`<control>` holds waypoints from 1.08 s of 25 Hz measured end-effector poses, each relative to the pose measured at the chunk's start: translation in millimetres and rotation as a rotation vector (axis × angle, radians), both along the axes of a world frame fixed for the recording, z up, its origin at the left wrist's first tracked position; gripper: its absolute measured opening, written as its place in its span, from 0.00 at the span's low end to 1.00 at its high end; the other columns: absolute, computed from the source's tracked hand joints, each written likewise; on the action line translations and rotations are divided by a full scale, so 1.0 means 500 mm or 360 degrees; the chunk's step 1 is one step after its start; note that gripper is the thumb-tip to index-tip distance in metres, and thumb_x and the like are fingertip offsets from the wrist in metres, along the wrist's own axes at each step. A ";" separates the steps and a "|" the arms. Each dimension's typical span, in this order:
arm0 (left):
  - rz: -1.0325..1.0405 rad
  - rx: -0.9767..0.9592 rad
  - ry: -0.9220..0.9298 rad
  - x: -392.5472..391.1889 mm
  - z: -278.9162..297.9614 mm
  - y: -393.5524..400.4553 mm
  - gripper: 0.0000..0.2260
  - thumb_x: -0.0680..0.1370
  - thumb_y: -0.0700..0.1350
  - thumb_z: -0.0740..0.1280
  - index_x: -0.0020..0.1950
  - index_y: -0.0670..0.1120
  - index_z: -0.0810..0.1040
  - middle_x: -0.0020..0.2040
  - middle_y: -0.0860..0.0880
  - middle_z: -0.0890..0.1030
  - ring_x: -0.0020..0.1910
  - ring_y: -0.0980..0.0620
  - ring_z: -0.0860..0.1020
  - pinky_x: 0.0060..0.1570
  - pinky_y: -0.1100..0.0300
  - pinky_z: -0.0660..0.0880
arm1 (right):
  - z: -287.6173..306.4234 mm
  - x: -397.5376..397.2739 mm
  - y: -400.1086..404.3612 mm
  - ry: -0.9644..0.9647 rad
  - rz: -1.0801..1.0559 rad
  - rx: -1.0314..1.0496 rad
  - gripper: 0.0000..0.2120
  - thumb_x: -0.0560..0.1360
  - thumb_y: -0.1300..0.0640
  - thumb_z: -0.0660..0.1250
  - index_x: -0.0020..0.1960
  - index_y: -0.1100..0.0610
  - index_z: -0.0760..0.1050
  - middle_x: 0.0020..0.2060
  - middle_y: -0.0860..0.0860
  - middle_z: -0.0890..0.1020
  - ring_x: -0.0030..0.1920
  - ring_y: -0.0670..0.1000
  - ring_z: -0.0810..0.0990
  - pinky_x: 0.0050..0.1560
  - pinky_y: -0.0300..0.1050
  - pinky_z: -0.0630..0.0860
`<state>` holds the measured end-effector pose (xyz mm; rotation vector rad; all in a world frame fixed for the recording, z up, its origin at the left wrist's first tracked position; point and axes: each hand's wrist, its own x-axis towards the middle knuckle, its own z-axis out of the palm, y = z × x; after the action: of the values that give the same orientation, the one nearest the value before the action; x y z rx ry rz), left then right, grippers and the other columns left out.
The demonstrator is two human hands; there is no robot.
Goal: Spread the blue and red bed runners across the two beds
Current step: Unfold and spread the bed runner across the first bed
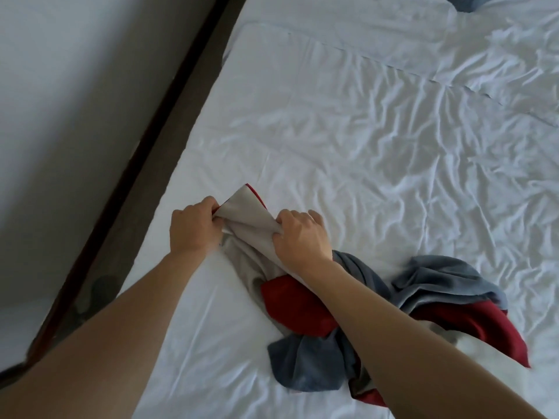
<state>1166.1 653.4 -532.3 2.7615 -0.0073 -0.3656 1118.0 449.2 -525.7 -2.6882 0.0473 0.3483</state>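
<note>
Far left: pale wall (60, 86), smooth and flat, edged by a dark brown strip (145, 164) running diagonally alongside the bed (348, 131). White sheet over the bed, smooth near the left edge, heavily creased toward the right.

Left hand (193, 231), fingers curled, pinching one edge of a grey-backed end of the red bed runner (290, 300). Between the hands, that end lifted into a soft triangular flap, dull grey lining up, thin red border along its far edge. Right hand (299, 237), just beside it, gripping the other side of the same flap in bunched fingers.

Below and right of the right hand: rest of the red runner crumpled in glossy, satin-like folds, tangled with the blue bed runner (314, 364), matte and plush-looking, slate blue. Both heaped together on the sheet near the bed's near edge, right forearm crossing over the heap and hiding part of it.

Top right corner: sliver of dark blue fabric (462, 3), cut off by the frame.
</note>
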 end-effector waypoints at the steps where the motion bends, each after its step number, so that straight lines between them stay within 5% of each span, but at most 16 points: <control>1: 0.0009 -0.0015 0.0035 -0.007 -0.001 0.006 0.05 0.80 0.42 0.64 0.45 0.45 0.73 0.38 0.47 0.81 0.35 0.43 0.77 0.48 0.50 0.72 | -0.001 -0.010 0.006 0.0057 0.0062 -0.0038 0.09 0.74 0.59 0.63 0.54 0.57 0.76 0.43 0.51 0.81 0.45 0.55 0.77 0.70 0.51 0.61; 7: 0.0091 -0.0129 0.0095 -0.079 0.011 -0.027 0.10 0.78 0.48 0.68 0.55 0.44 0.73 0.48 0.47 0.79 0.45 0.43 0.78 0.48 0.48 0.76 | 0.016 -0.119 -0.080 0.0036 0.0050 -0.0345 0.06 0.75 0.62 0.62 0.48 0.57 0.76 0.38 0.50 0.79 0.40 0.55 0.76 0.68 0.53 0.66; 13: 0.0030 0.0070 0.0055 -0.209 0.027 -0.052 0.10 0.78 0.49 0.68 0.42 0.46 0.70 0.38 0.48 0.75 0.38 0.45 0.75 0.40 0.54 0.69 | 0.059 -0.230 -0.160 0.0007 0.0074 -0.0465 0.05 0.73 0.59 0.67 0.48 0.58 0.76 0.39 0.53 0.80 0.43 0.58 0.79 0.66 0.53 0.67; 17: 0.0123 0.0133 0.0033 -0.292 0.051 -0.054 0.17 0.75 0.50 0.72 0.59 0.43 0.73 0.54 0.44 0.79 0.51 0.43 0.78 0.51 0.50 0.74 | 0.077 -0.342 -0.116 -0.0213 0.0263 -0.0361 0.06 0.66 0.66 0.68 0.41 0.58 0.76 0.32 0.54 0.79 0.35 0.59 0.79 0.61 0.58 0.74; 21: 0.0114 0.0136 -0.0091 -0.373 0.084 -0.056 0.28 0.74 0.42 0.71 0.72 0.43 0.67 0.66 0.40 0.74 0.63 0.39 0.74 0.60 0.45 0.72 | 0.084 -0.458 -0.058 -0.0038 0.0504 -0.0353 0.07 0.66 0.63 0.70 0.43 0.54 0.77 0.34 0.52 0.80 0.37 0.56 0.81 0.67 0.56 0.72; 27: 0.0000 0.0149 -0.0017 -0.457 0.085 -0.069 0.16 0.77 0.42 0.66 0.65 0.47 0.74 0.62 0.46 0.77 0.60 0.44 0.75 0.61 0.49 0.69 | 0.074 -0.630 0.039 0.0422 0.0752 -0.0391 0.10 0.72 0.64 0.65 0.52 0.57 0.77 0.47 0.56 0.82 0.50 0.59 0.79 0.73 0.57 0.61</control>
<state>937.5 619.1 -489.7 2.8560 0.0075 -0.3602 802.8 468.6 -488.8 -2.8517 -0.5045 0.8931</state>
